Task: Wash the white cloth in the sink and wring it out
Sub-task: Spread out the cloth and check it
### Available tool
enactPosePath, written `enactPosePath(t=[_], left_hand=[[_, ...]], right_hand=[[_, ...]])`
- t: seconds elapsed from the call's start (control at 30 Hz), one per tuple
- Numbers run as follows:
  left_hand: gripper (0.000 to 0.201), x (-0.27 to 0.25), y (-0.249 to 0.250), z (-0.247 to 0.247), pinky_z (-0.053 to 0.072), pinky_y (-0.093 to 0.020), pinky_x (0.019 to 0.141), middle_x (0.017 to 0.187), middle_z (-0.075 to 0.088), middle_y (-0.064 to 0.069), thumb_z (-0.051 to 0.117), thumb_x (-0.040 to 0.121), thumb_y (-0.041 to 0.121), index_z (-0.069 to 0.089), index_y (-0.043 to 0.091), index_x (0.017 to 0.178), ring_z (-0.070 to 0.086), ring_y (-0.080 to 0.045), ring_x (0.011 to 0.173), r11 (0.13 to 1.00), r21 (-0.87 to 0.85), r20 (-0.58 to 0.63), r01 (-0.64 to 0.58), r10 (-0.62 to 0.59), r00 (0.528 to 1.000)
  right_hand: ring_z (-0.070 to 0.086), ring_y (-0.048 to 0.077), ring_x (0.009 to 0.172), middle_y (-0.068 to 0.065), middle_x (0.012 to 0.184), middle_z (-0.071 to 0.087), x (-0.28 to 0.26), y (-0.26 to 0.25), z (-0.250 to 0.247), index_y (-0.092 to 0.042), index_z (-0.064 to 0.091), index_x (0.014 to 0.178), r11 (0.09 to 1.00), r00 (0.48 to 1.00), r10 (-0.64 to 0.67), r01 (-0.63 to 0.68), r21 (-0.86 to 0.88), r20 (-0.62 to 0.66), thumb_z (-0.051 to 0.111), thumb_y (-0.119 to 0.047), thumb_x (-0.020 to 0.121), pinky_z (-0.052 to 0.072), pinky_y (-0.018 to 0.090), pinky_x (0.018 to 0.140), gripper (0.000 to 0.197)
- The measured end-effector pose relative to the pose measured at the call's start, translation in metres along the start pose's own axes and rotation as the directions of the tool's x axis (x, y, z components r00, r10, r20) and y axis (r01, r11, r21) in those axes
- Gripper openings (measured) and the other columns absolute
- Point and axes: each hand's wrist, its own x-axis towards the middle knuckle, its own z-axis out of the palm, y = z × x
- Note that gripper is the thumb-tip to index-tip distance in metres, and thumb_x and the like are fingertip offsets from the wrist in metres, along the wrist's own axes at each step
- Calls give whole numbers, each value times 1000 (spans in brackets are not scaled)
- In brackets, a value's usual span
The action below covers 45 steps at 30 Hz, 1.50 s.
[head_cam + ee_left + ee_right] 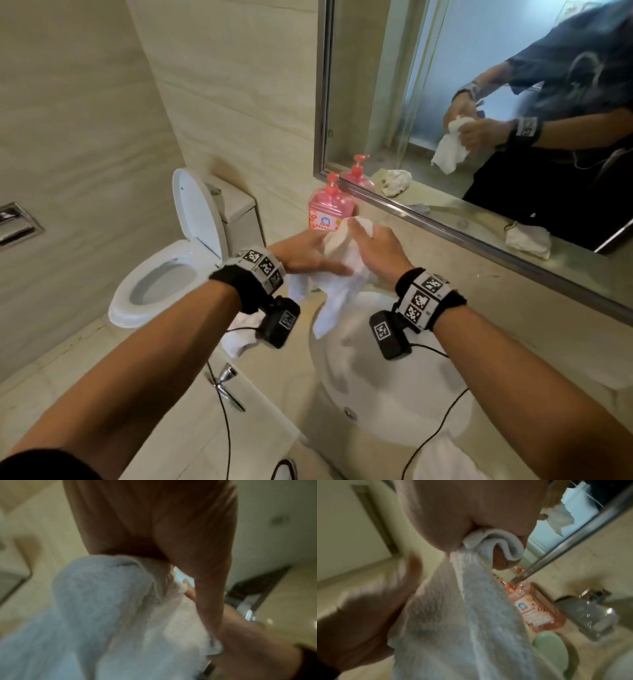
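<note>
The white cloth point(337, 294) hangs bunched between both hands above the far left rim of the white sink point(394, 387). My left hand point(306, 257) grips its upper part from the left, and my right hand point(375, 253) grips it from the right. In the left wrist view the cloth point(102, 615) spills out from under the left palm point(154, 527). In the right wrist view a fold of the cloth point(462, 615) is clamped in the right hand point(445, 513), with the thumb curled against it. The cloth's lower end dangles over the basin.
A pink pump soap bottle point(330, 209) stands just behind the hands below the mirror point(479, 102). The chrome tap point(594, 612) and a green soap bar point(547, 646) sit by the basin. Other white cloths lie on the counter point(239, 335). The open toilet point(171, 274) is at left.
</note>
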Motion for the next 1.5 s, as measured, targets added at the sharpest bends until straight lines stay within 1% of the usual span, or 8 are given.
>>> enactPosePath(t=[0.2,0.4,0.6,0.97,1.13,1.27,1.43,1.5], left_hand=[[23,-8,-32,-23,36,-28,74,105,63,-7,68,83,25,51,20,99,56,-25,91,791,589,-50,164,-166,985],[33,-15,-38,-38,53,-29,78,95,75,-1,67,86,54,71,22,95,69,-17,84,992,-28,-105,124,-127,986],[71,20,8,-4,54,-44,92,107,71,-12,44,89,72,69,8,105,69,-29,98,848,-506,-250,160,-322,913],[36,25,33,7,55,-22,55,73,74,1,44,101,38,64,9,93,70,-12,66,764,-641,-145,77,-219,965],[50,19,14,-12,56,-38,84,104,70,-9,71,82,51,66,11,110,68,-28,95,991,11,-47,133,-132,990],[47,16,-16,-22,50,-35,78,104,64,-7,80,72,27,56,12,109,61,-27,95,793,588,-12,158,-187,982],[11,18,-44,-27,40,-27,70,91,68,-1,66,83,20,58,27,87,62,-22,82,857,499,-37,129,-127,991],[9,18,-55,-32,45,-30,78,97,70,0,68,86,29,59,32,88,64,-20,89,937,326,-12,127,-130,991]], right_hand=[[54,-1,58,-11,65,57,-8,3,-31,-31,53,67,797,901,-138,348,-494,412,84,-38,79,35,15,53,34],[59,10,59,-4,73,69,-3,15,-51,-18,69,97,996,971,81,-74,-41,227,70,-33,93,44,17,50,15],[67,18,91,2,103,70,-11,-18,22,-18,60,127,985,997,-50,58,161,-57,55,-47,98,56,34,78,41],[69,17,83,1,91,71,11,-25,25,-12,67,112,973,975,86,-37,229,-206,48,-48,102,54,25,62,42],[67,26,88,7,90,72,16,-13,-12,-12,70,94,1000,997,15,-17,-23,-70,55,-48,98,54,39,80,38],[71,19,89,2,95,75,10,-10,-32,-16,70,100,970,967,-121,164,-181,225,82,-49,78,57,34,75,41],[59,17,81,-3,89,61,11,6,-33,-12,61,108,654,883,13,347,-672,469,82,-34,80,40,22,67,42],[61,11,73,-5,79,65,15,20,-40,-13,64,97,772,903,59,229,-592,426,77,-27,85,41,10,57,23]])
